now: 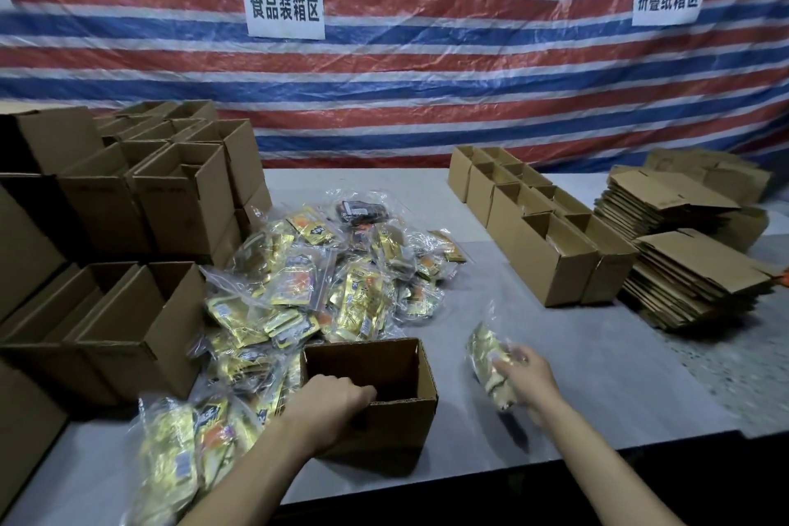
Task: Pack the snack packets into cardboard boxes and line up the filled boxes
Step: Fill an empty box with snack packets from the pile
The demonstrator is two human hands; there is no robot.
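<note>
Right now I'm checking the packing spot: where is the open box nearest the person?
In the head view the open box stands low centre on the table, left hand gripping its near rim, the packet pile just behind it.

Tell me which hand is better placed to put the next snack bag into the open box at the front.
The right hand. It already holds a bag of packets, just to the right of the open box. The left hand grips the box's near rim and seems to steady it.
</note>
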